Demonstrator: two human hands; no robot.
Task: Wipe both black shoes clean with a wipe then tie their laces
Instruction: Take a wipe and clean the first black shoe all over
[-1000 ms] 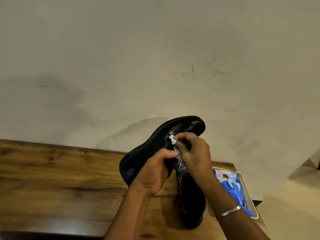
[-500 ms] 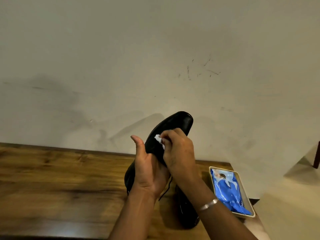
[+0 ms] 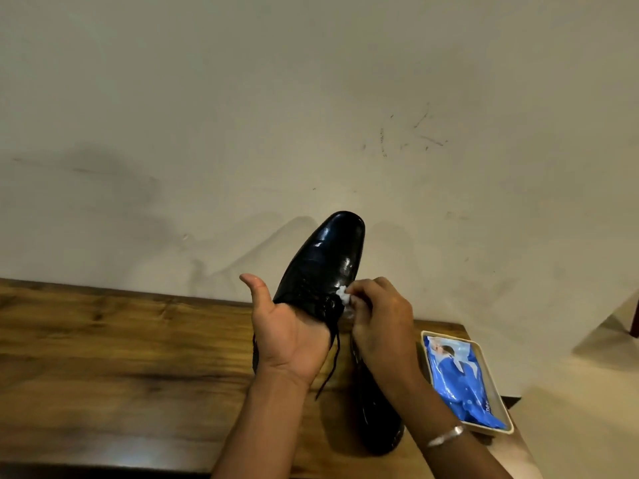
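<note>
One glossy black shoe (image 3: pixel 325 261) is held up off the table, toe pointing up and away toward the wall. My left hand (image 3: pixel 288 335) cradles it from below at the heel end, thumb sticking up; its fingers are hidden behind the shoe. My right hand (image 3: pixel 378 319) pinches a small crumpled white wipe (image 3: pixel 344 293) against the shoe's right side beside the laces. A loose black lace (image 3: pixel 330 366) dangles from the shoe. The second black shoe (image 3: pixel 377 420) lies on the wooden table (image 3: pixel 121 357) below my right wrist, partly hidden by my arm.
A white tray (image 3: pixel 491 375) holding a blue wipes pack (image 3: pixel 460 378) sits at the table's right end, close to the edge. A plain wall rises right behind the table. A dark chair leg shows at the far right edge.
The held shoe has turned so its top faces me with the toe more upright. My right hand and the wipe slid from the left of the upper to its right side by the laces.
</note>
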